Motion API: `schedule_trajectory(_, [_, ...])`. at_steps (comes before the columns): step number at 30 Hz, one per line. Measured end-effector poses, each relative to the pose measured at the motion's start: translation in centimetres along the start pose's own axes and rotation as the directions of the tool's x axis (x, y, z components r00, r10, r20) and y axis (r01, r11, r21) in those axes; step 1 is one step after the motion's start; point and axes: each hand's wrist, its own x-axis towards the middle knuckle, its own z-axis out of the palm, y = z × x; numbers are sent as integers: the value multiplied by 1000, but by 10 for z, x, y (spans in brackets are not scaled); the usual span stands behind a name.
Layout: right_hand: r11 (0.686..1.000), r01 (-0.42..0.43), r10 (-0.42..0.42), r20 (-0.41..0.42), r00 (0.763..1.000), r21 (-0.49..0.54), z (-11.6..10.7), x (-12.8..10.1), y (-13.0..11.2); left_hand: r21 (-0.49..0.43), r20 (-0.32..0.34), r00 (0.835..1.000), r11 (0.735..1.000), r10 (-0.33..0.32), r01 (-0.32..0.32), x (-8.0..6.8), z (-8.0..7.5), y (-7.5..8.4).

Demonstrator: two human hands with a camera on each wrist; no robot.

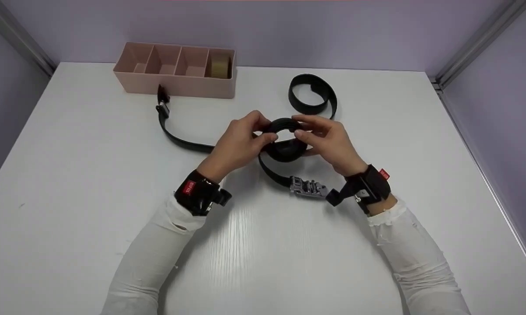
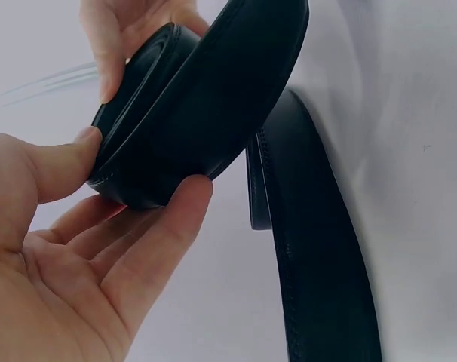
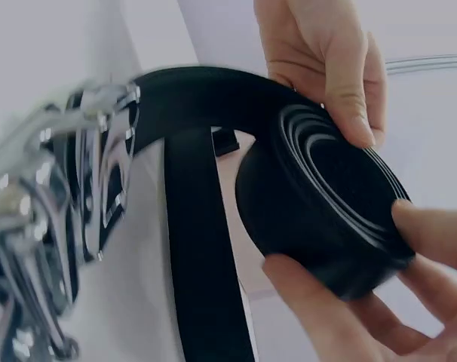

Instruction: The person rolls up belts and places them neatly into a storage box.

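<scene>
White desk [image 1: 92, 183] under lavender walls. At its centre I see a black belt coil [image 1: 284, 139], tightly wound and lifted just off the surface, pinched by my left hand [image 1: 238, 142] and right hand [image 1: 328, 140]. I judge the rolling nearly done: only a short tail to the silver buckle [image 1: 307, 188] remains. A second belt [image 1: 179, 131] lies unrolled beyond. A pink divided organizer [image 1: 175, 85] stands at the back.

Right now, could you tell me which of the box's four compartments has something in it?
The rightmost compartment of the pink box: it holds a tan roll, while the other three show only bare pink.
</scene>
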Motion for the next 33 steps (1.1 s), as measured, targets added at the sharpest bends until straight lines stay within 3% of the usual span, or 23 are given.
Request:
schedule_trajectory(6, [990,-46,58,94,994,-131,0,-3,-7,96,52,999,995,10,-15,0,1,0])
schedule_trajectory(12, [973,-33,73,169,983,-227,8,-10,-24,164,115,993,986,-18,-1,-1,2,-1])
schedule_trajectory(19, [985,-36,51,89,995,-169,12,-11,-25,110,86,995,993,-53,44,-1,1,0])
schedule_trajectory(27, [1000,11,-11,-14,1000,2,3,-2,2,0,3,999,999,-44,44,0,0,-1])
schedule_trajectory(33, [1000,17,-17,-3,1000,-12,1,0,3,-10,-3,1000,1000,-30,30,0,1,-1])
